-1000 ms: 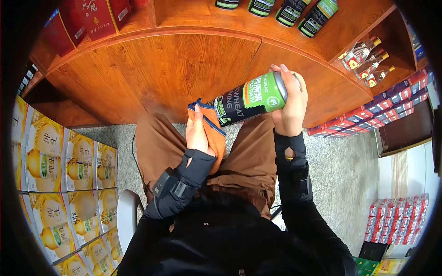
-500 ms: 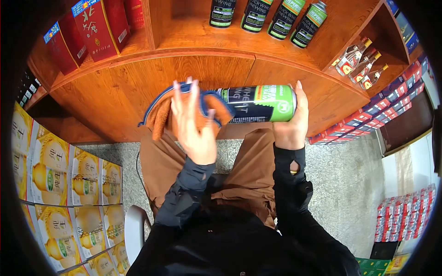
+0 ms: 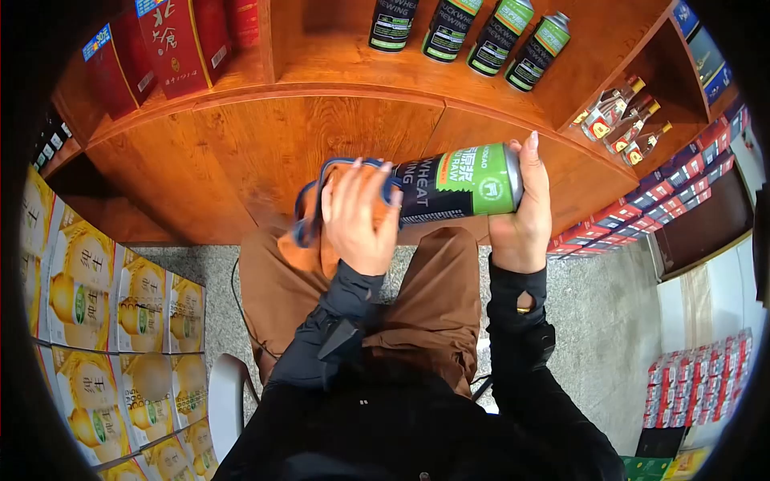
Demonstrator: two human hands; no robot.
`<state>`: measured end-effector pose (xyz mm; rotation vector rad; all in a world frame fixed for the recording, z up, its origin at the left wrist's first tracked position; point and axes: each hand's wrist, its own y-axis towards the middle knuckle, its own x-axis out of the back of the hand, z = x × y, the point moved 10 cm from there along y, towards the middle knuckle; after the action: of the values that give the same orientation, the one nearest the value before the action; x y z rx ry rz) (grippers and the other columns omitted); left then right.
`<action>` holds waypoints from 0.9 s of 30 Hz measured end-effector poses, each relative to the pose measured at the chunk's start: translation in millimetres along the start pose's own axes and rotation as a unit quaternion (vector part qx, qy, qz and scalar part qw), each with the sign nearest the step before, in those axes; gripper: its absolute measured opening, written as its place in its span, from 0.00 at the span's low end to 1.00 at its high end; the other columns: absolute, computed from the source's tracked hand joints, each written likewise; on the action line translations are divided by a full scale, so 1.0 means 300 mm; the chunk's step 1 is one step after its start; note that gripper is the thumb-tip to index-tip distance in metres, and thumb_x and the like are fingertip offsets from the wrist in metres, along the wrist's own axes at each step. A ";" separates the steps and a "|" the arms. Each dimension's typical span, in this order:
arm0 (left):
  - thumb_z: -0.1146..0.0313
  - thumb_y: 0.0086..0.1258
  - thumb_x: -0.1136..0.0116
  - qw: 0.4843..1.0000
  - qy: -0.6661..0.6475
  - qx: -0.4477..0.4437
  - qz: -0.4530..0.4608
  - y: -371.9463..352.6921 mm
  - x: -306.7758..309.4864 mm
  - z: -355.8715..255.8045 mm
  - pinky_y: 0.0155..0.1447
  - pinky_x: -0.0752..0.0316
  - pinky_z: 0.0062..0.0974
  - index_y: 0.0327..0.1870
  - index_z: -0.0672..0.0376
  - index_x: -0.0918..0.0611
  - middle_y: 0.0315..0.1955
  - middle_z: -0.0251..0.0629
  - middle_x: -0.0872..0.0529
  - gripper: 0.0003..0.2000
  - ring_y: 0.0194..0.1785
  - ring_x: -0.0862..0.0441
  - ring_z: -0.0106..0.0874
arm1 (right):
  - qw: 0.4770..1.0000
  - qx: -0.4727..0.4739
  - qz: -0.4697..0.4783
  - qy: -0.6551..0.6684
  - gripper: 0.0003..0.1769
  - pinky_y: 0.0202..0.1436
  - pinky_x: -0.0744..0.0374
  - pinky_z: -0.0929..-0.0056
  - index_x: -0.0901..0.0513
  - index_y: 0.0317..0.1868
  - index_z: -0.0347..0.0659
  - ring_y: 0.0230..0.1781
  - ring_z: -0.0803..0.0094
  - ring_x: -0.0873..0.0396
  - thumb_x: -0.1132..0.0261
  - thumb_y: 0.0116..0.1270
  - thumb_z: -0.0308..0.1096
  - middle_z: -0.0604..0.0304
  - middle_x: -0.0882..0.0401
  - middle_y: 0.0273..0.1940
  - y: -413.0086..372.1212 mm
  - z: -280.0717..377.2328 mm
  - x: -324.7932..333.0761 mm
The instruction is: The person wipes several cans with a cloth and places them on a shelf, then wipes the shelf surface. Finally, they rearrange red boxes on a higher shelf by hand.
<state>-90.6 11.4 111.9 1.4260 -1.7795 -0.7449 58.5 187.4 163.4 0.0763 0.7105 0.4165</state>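
A large black and green can lies sideways in the air in front of the wooden cabinet. My right hand grips its silver-rimmed end at the right, fingers behind it. At the other end, my left hand presses an orange cloth with blue edging around the can. The cloth covers that end of the can, and part of it hangs below my left hand.
Several similar cans stand on the wooden shelf. Red boxes are at the upper left, small bottles at the upper right. Stacked yellow cartons line the left, near a grey chair part. Shrink-wrapped packs sit at the right.
My left hand and the cloth have moved right, and the fingers now curl more over the cloth. The can and my right hand have shifted slightly right, with the can a little more tilted.
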 end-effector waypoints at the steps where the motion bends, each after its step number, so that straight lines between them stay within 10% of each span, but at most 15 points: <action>1: 0.66 0.70 0.35 0.998 -0.052 0.038 -0.025 0.001 0.010 0.048 0.72 0.34 0.41 0.58 0.56 0.16 0.54 0.45 0.15 0.16 0.65 0.22 0.45 | 1.000 0.000 0.002 -0.001 0.13 0.51 0.22 0.73 0.20 0.43 0.41 0.43 0.77 0.21 0.30 0.73 0.42 0.63 0.20 0.41 0.007 0.004 -0.006; 7: 0.57 0.80 0.44 0.727 -0.561 0.389 -0.074 -0.036 -0.091 0.264 0.59 0.21 0.33 0.57 0.62 0.19 0.50 0.42 0.14 0.17 0.52 0.16 0.33 | 1.000 -0.013 0.008 -0.017 0.14 0.50 0.20 0.73 0.17 0.44 0.41 0.43 0.75 0.18 0.32 0.74 0.44 0.64 0.17 0.42 0.038 0.003 -0.039; 10: 0.46 0.78 0.46 0.469 -0.717 0.512 0.060 -0.091 -0.212 0.222 0.56 0.17 0.39 0.51 0.56 0.18 0.43 0.37 0.13 0.20 0.49 0.14 0.36 | 0.997 -0.032 0.064 -0.012 0.14 0.53 0.21 0.72 0.17 0.45 0.38 0.45 0.72 0.18 0.33 0.74 0.42 0.60 0.16 0.43 0.043 0.003 -0.096; 18: 0.56 0.73 0.45 0.403 -0.721 0.563 -0.016 -0.264 -0.246 0.217 0.57 0.18 0.44 0.50 0.55 0.17 0.49 0.41 0.12 0.14 0.51 0.13 0.41 | 0.958 0.169 0.198 -0.124 0.27 0.70 0.30 0.65 0.32 0.69 0.32 0.65 0.64 0.28 0.36 0.74 0.31 0.51 0.29 0.66 0.001 0.032 -0.335; 23: 0.50 0.72 0.48 0.380 -0.749 0.539 -0.069 -0.157 -0.167 0.163 0.62 0.20 0.47 0.58 0.59 0.19 0.53 0.47 0.13 0.23 0.54 0.15 0.46 | 0.942 0.043 0.290 -0.162 0.50 0.70 0.29 0.61 0.48 0.74 0.38 0.66 0.65 0.30 0.23 0.60 0.26 0.53 0.32 0.66 -0.131 -0.213 -0.339; 27: 0.41 0.74 0.51 0.363 -0.765 0.531 -0.036 -0.132 -0.186 0.153 0.62 0.22 0.47 0.65 0.56 0.23 0.58 0.46 0.16 0.30 0.59 0.18 0.46 | 0.944 0.004 0.278 -0.177 0.42 0.65 0.23 0.64 0.37 0.67 0.36 0.60 0.67 0.23 0.21 0.58 0.25 0.54 0.24 0.59 -0.126 -0.250 -0.392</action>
<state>-99.5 57.1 43.8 1.3032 -4.3640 -1.1504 -56.9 100.8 171.1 0.3573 0.3226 0.9164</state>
